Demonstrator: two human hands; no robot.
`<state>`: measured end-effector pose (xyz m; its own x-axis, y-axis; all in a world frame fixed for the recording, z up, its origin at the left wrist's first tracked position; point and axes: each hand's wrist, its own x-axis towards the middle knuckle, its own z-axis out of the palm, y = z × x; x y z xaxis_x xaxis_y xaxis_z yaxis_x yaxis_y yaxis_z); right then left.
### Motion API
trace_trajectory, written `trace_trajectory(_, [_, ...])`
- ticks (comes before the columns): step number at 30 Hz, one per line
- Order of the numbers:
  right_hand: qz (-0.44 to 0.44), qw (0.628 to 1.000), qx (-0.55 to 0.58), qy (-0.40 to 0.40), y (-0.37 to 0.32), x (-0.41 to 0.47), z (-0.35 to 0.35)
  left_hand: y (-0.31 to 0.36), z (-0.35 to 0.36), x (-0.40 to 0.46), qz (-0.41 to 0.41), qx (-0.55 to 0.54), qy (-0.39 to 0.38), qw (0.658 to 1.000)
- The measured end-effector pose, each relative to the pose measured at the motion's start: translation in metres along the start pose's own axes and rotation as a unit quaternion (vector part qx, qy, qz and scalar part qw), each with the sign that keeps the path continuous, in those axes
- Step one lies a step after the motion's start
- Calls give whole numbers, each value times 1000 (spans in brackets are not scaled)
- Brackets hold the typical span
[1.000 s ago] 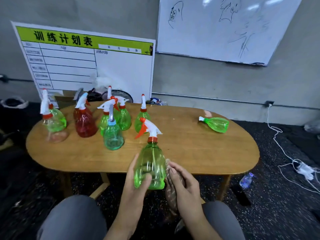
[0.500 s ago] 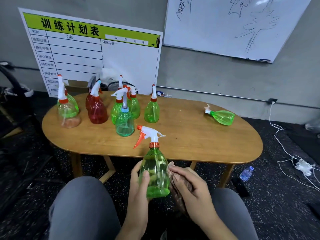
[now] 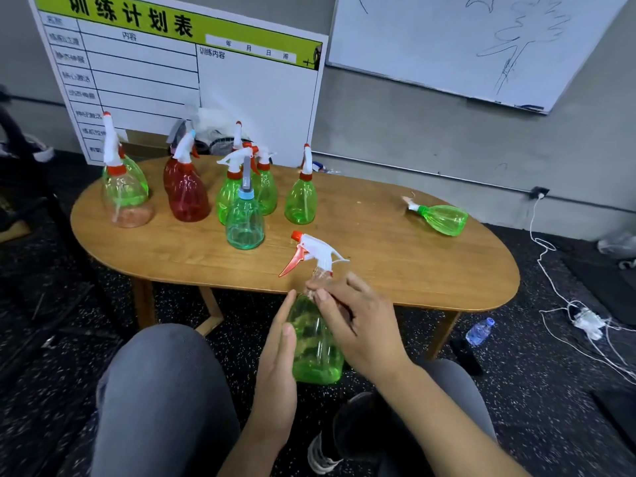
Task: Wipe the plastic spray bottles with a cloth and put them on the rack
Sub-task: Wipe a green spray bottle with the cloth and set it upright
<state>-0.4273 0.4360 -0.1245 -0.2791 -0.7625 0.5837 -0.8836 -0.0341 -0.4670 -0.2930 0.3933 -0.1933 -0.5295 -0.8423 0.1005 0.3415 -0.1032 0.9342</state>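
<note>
Green plastic, the held spray bottle (image 3: 315, 342) is upright above the person's lap, just off the near edge of the table (image 3: 395, 270). It could slip and fall, because the left hand (image 3: 278, 366) only lies against its side with straight fingers. The right hand (image 3: 358, 321) curls around its neck and shoulder; whether a cloth is under it I cannot tell.
</note>
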Motion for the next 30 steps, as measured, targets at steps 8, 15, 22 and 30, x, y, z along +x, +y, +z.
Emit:
trace_trajectory(8, [-294, 947, -116, -55, -4, -47, -10, 8, 6, -3, -19, -77, -8, 997])
trace_trajectory(15, [-121, 989, -86, 24, 7, -8, -11, -2, 5, 5, 3, -1, 7, 1000])
trace_trajectory(22, [-38, 998, -8, 48, -2, -13, 6, -3, 2, 6, -15, -22, 21, 999])
trace_trajectory(30, [-293, 948, -123, -22, -1, -46, -4, 3, 2, 3, -23, -59, -7, 998])
